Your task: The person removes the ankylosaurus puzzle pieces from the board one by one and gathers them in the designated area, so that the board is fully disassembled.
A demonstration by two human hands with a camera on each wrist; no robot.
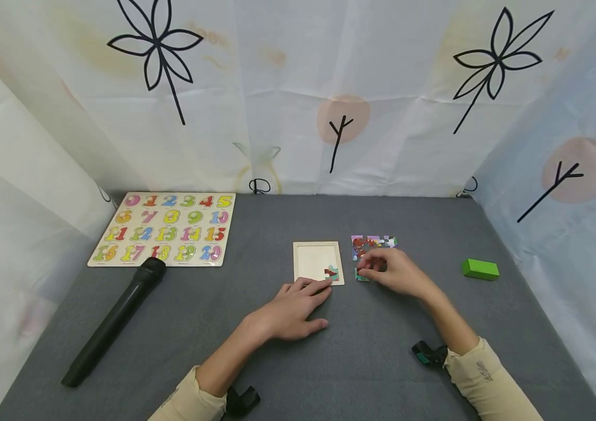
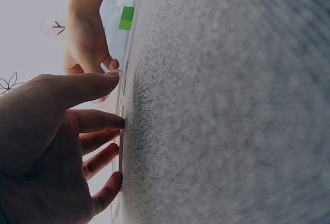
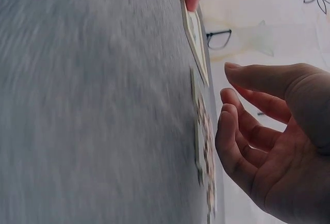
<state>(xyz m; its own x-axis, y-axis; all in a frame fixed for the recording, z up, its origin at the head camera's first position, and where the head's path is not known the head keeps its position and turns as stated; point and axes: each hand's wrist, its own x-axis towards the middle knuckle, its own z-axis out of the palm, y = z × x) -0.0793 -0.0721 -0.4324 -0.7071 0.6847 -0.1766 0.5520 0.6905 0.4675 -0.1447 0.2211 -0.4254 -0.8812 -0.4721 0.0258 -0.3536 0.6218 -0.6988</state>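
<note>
A small wooden puzzle tray [image 1: 308,257] lies in the middle of the table, with one colourful jigsaw piece [image 1: 331,272] in its near right corner. My left hand [image 1: 293,307] rests its fingertips along the near edge of that tray, thumb spread away. To the right lies a group of colourful jigsaw pieces [image 1: 359,242], partly hidden under my right hand [image 1: 396,272]. Bent fingers of the right hand hover close over these pieces; in the right wrist view a gap shows between thumb [image 3: 258,77] and fingers, with nothing in it.
At the back left lies a number puzzle board [image 1: 179,227], with a black microphone [image 1: 113,321] slanting toward the front, its head by the board's near edge. A green block [image 1: 480,269] is on the right. Patterned white curtains [image 1: 287,76] enclose the grey table [image 1: 361,374].
</note>
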